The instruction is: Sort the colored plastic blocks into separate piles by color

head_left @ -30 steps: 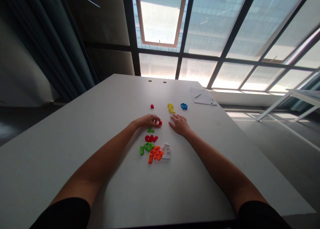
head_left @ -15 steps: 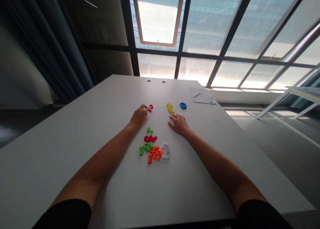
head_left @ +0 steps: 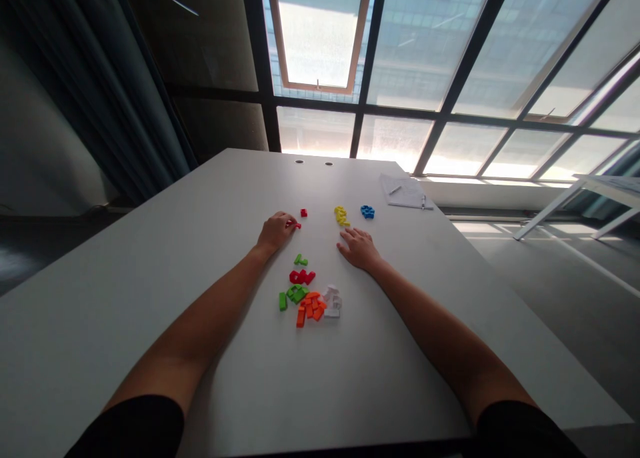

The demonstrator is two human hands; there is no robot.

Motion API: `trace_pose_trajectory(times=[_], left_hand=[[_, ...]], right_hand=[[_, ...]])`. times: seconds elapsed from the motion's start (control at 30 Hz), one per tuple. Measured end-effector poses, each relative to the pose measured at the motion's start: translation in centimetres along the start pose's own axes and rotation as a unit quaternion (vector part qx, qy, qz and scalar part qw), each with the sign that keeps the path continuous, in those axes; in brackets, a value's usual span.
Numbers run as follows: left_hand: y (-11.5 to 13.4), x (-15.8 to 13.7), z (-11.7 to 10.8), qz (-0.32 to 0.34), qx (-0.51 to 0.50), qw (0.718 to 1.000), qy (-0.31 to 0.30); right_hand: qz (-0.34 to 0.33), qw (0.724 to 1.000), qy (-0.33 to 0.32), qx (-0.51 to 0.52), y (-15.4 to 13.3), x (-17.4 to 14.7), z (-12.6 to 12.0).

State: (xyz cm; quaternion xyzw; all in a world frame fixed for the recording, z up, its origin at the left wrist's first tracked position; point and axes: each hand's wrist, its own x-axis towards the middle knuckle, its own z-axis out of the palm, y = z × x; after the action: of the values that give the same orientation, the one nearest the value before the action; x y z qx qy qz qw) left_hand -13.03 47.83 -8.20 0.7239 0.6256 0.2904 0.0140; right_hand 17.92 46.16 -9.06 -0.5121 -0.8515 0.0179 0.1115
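Note:
My left hand [head_left: 277, 232] rests on the white table [head_left: 380, 351], its fingers closed around a small red block [head_left: 297, 226] that is mostly hidden. Just beyond the fingertips lies another red block [head_left: 303, 213]. My right hand [head_left: 360, 249] lies flat with fingers spread, holding nothing, right below a cluster of yellow blocks [head_left: 341, 214]. Blue blocks [head_left: 367, 212] are grouped farther right. Between my forearms sit a light green piece [head_left: 301, 260], a row of red blocks [head_left: 302, 277], green blocks [head_left: 297, 293], orange blocks [head_left: 312, 305] and white blocks [head_left: 332, 301].
Paper sheets [head_left: 407, 193] with pens lie at the table's far right edge. Two round holes are set near the far edge. Large windows [head_left: 320, 38] stand behind, a dark curtain [head_left: 95, 78] hangs left, and a white table [head_left: 610, 186] stands right.
My left hand has drawn back slightly toward me and left, with a red block in its fingers. Another red block now shows clear of the hand. My right hand keeps its place.

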Motion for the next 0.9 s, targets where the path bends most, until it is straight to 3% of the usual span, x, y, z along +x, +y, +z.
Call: trace_pose_trajectory(times=[0.33, 0.6, 0.73, 0.9], left_hand=[[0.7, -0.3, -0.3, 0.006, -0.007, 1.0, 0.028], [0.4, -0.6, 0.7, 0.067, 0.109, 0.99, -0.055], [0.4, -0.6, 0.9, 0.05, 0.104, 0.992, -0.049], [0.4, -0.6, 1.0, -0.023, 0.123, 0.991, -0.036]], right_hand=[[-0.002, 1.0, 0.0, 0.003, -0.1, -0.1, -0.1], [0.0, 1.0, 0.002, 0.0, -0.1, -0.1, 0.0], [-0.002, 1.0, 0.002, -0.003, 0.0, 0.0, 0.0], [-0.001, 1.0, -0.002, -0.003, 0.0, 0.0, 0.0]])
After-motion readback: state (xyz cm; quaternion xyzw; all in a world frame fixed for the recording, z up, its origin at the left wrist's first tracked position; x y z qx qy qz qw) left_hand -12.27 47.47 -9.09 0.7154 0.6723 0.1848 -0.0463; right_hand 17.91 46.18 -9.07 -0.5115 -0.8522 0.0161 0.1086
